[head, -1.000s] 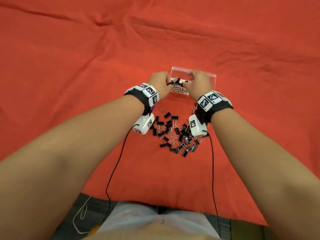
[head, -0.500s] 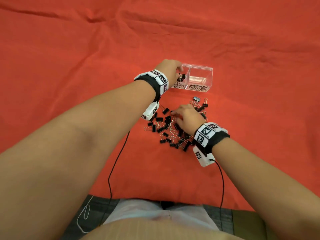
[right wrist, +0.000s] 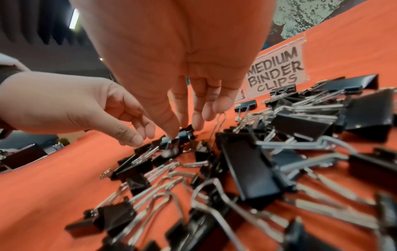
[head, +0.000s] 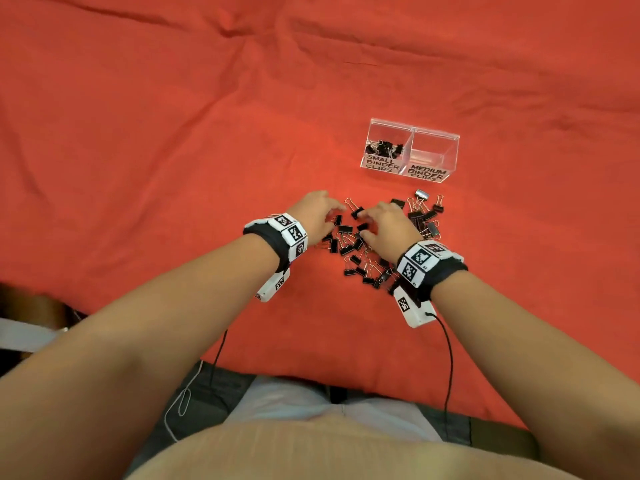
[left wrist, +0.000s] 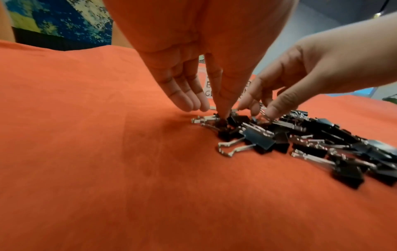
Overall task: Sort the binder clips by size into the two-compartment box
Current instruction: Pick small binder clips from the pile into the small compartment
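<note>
Clips (head: 349, 249), black with silver wire handles, lie heaped.

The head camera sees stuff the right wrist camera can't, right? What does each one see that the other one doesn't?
Only the head view shows the whole two-compartment box, with clips already in the SMALL compartment and the MEDIUM compartment bare, plus both wristbands.

Only the right wrist view shows the undersides of the fingers close up, with the right hand's fingertips down on a small clip.

Both show the left hand, the right hand, the pile of clips on the red cloth, and the MEDIUM label.
</note>
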